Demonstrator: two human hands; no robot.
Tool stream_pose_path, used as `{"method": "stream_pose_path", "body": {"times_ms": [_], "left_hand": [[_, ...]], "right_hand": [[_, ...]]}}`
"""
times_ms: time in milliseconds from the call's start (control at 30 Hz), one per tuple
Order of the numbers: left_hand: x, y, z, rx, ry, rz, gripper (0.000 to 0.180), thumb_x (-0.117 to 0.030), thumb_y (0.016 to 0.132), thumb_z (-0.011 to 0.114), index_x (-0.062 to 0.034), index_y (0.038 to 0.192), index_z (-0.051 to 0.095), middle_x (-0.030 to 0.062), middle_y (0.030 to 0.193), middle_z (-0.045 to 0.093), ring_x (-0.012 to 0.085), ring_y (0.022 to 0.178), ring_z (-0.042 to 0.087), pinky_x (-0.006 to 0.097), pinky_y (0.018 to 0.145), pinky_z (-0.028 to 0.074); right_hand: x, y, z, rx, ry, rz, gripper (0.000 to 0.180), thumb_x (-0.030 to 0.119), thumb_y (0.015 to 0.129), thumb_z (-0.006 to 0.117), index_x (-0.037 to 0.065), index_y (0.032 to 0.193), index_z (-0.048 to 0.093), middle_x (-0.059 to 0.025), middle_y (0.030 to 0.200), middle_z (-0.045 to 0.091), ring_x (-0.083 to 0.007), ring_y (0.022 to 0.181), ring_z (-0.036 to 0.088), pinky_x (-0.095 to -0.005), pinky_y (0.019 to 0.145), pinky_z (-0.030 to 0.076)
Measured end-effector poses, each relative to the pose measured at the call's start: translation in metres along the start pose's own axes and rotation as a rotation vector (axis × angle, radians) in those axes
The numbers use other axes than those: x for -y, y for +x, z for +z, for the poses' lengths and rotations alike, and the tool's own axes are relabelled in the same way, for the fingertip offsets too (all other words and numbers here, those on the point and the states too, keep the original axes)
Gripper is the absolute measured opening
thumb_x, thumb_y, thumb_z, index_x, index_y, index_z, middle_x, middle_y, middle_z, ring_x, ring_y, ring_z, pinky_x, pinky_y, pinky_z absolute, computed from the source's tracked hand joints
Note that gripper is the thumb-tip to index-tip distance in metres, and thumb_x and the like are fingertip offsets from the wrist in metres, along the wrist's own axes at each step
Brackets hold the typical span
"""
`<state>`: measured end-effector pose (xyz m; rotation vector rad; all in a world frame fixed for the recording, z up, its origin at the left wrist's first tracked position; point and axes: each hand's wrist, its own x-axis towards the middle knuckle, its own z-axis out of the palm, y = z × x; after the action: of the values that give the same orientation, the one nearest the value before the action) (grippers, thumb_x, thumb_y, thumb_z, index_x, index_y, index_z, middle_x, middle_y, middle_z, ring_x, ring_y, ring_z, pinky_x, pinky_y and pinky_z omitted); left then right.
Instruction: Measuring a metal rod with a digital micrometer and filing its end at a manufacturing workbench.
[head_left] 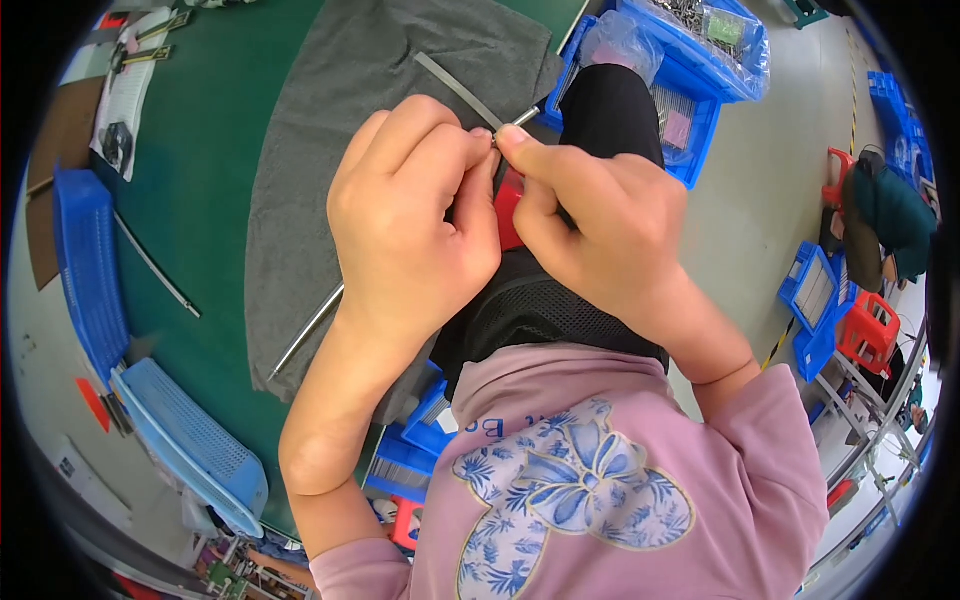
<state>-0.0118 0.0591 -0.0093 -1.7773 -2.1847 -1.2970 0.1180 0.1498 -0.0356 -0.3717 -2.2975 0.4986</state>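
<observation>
Both hands are brought together over the lap, w/ fingertips nearly meeting: a slim metal rod [531, 114] is pinched at thumb + index of the left hand [415, 205] and by the right hand [605, 215], other fingers curled in on both. A flat metal strip [455, 85] runs up-left from the same spot over the grey cloth [300, 200]; can't be told if it's gripped too. Another shiny length [305, 332] is seen on the cloth by the L forearm, partly hidden. Containers, fwiw: top R, a blue bin [722, 92] is lined w/ clear plastic, small metal bits + a green packet inside. Just below it, a blue crate [709, 140] is filled w/ thin pale strips, pink piece on top. More blue crates [421, 433] are tucked by the L elbow, strips visible in one. On the L side of the green table [195, 200], a dark blue basket [88, 265] and a light blue basket [190, 440] are set, contents can't be made out. Far R, pale strips are held in a blue tray [793, 283] near a red stool [870, 330].
</observation>
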Motion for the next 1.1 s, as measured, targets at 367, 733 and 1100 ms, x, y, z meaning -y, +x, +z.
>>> {"method": "stream_pose_path", "body": {"times_ms": [367,733,1100], "left_hand": [[-0.002,0.0,0.0,-0.003,0.004,-0.008,0.014,0.006,0.064,0.067,-0.002,0.068,0.056,0.006,0.069,0.052,0.0248,0.06,0.049,0.034,0.052,0.04],[0.001,-0.001,-0.001,-0.002,0.012,-0.005,0.014,0.006,0.064,0.067,-0.0019,0.069,0.057,0.0067,0.07,0.052,0.0248,0.06,0.05,0.033,0.053,0.041],[0.0,-0.002,0.001,0.003,0.027,0.003,0.014,0.005,0.064,0.067,-0.0026,0.069,0.056,0.006,0.07,0.052,0.0244,0.06,0.049,0.033,0.052,0.041]], "right_hand": [[0.009,-0.003,-0.007,-0.045,-0.029,0.031,0.031,0.004,0.062,0.067,0.009,0.093,0.067,0.001,0.048,0.048,-0.0167,0.037,0.045,-0.028,0.038,0.033],[0.011,-0.011,-0.011,-0.016,-0.045,0.077,0.03,0.005,0.063,0.066,0.01,0.093,0.066,0.0016,0.047,0.046,-0.0171,0.037,0.045,-0.0287,0.038,0.034],[-0.001,-0.04,0.008,-0.122,0.02,0.032,0.039,-0.004,0.056,0.062,0.008,0.092,0.07,0.0029,0.047,0.041,-0.0129,0.037,0.041,-0.0257,0.038,0.03]]}}
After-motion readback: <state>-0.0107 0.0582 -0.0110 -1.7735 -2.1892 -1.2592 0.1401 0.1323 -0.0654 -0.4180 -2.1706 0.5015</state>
